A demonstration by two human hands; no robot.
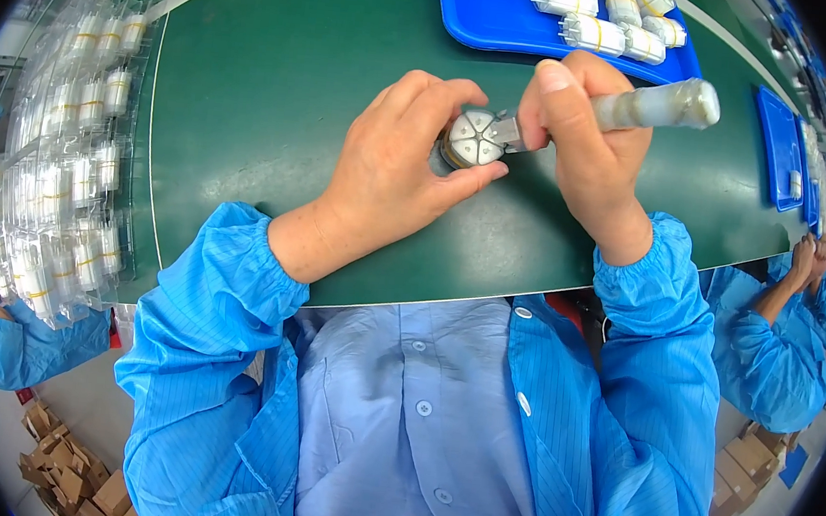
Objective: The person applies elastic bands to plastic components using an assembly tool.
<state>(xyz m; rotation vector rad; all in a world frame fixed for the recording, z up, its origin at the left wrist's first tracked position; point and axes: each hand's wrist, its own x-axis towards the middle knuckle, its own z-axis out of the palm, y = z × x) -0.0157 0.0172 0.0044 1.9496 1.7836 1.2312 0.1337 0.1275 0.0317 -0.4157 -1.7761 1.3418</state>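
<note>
Fingers of left hand pinch round part (right hand grips tool)

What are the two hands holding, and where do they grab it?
The left hand grips a small round white part around its sides. The right hand holds a tool by its pale handle, tip against the part.

Left hand grips round white part; right hand applies translucent-handled tool.
</note>
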